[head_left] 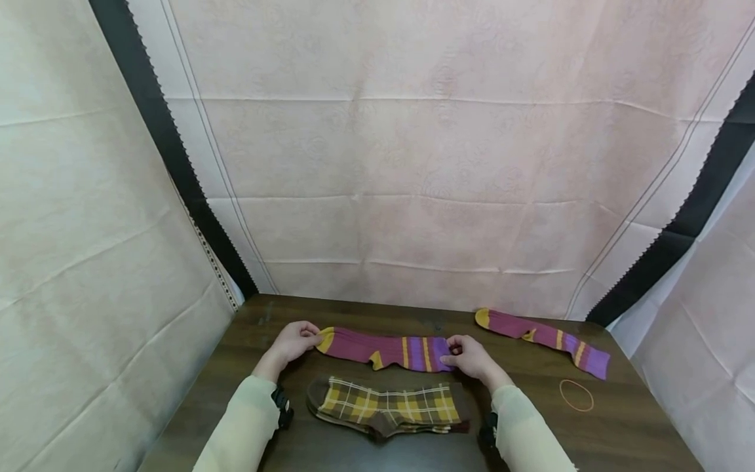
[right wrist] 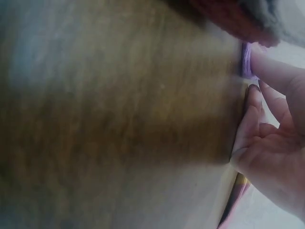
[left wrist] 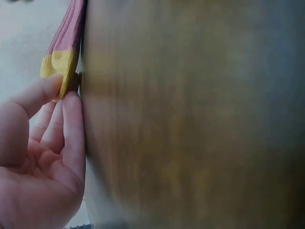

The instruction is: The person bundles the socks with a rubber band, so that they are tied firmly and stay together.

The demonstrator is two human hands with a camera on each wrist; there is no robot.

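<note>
A maroon sock (head_left: 360,345) with a yellow toe and heel and a purple cuff striped in yellow lies stretched sideways on the table. My left hand (head_left: 297,341) pinches its toe end between thumb and fingers; the left wrist view shows the yellow toe (left wrist: 59,67) in that grip. At the opposite end, my right hand (head_left: 470,359) pinches the purple cuff (right wrist: 246,61), only a sliver of which shows in the right wrist view. Just in front, between my forearms, lie stacked plaid socks (head_left: 389,405) in yellow and brown.
Toward the back right of the dark wooden table (head_left: 513,406) lies a matching maroon sock (head_left: 504,322), slanting down to the right. A thin tan rubber band (head_left: 580,411) lies in front of it. Pale cloth sheets (head_left: 413,164) hang behind and at both sides.
</note>
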